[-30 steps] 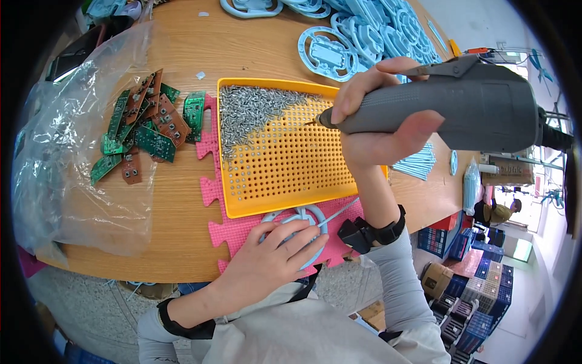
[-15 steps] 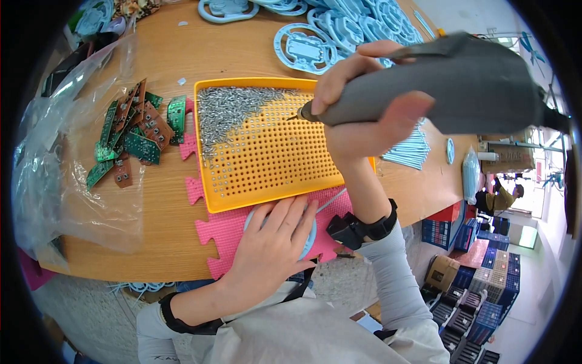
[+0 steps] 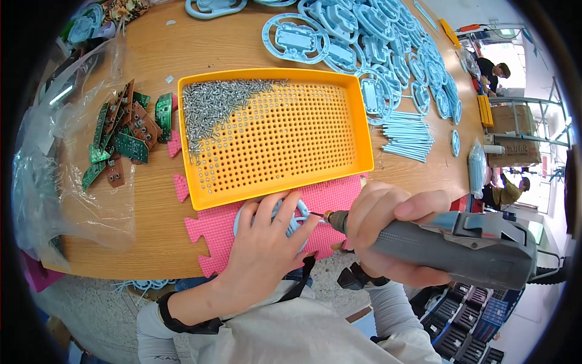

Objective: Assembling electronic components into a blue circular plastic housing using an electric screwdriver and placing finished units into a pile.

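A light-blue plastic ring-shaped part lies on a pink foam mat, mostly covered by my left hand. My left fingers are bent over this part and hold it against the mat. In my right hand is a grey electric screwdriver, lying nearly level with its bit pointing left. The bit's tip is at the right side of the blue part, by my left fingers. Whether a screw sits on the tip is too small to tell.
Just beyond my hands stands a yellow perforated tray with loose silver screws. Circuit boards lie at left beside a clear plastic bag. Blue ring parts are heaped at the back, with thin blue rods at right.
My right hand has brought the screwdriver down from above the tray to the blue part. My left hand stays on the part, its fingers more bent.
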A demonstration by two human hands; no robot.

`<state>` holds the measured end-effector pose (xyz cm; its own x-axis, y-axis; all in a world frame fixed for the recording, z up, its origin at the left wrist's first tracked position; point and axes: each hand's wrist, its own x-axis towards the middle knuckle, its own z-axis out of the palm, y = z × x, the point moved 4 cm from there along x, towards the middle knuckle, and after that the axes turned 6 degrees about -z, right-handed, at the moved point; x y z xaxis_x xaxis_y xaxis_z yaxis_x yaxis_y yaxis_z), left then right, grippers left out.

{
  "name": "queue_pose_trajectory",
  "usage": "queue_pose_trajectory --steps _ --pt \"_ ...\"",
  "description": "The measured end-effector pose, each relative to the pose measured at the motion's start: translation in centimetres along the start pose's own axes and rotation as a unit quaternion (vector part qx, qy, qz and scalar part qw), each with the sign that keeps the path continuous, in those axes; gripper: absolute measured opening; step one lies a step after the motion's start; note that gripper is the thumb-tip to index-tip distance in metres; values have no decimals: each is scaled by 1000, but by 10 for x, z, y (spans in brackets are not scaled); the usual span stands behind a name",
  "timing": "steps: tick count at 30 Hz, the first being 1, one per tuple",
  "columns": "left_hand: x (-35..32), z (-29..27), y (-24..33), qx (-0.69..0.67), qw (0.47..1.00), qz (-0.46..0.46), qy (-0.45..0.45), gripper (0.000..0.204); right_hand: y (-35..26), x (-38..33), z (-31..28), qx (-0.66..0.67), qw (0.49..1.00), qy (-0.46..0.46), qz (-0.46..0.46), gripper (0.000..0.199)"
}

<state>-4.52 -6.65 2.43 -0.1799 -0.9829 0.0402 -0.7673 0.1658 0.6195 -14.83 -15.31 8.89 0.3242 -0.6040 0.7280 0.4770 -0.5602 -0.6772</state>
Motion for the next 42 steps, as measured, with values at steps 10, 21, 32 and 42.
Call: queue_pose_trajectory --steps 10,21,32,42 --pt "0 -2 -2 -25 1000 -3 -2 48 9 -10 1 -23 1000 -13 -13 71" --pt "1 0 -3 -31 999 -6 -8 56 7 -8 7 -47 995 -84 -16 72" --pt "0 0 -3 -31 999 -6 -3 52 16 -19 4 -24 999 -43 -12 74" --pt "-2 -7 -1 -23 999 29 10 57 9 -15 6 -39 991 -25 125 77"
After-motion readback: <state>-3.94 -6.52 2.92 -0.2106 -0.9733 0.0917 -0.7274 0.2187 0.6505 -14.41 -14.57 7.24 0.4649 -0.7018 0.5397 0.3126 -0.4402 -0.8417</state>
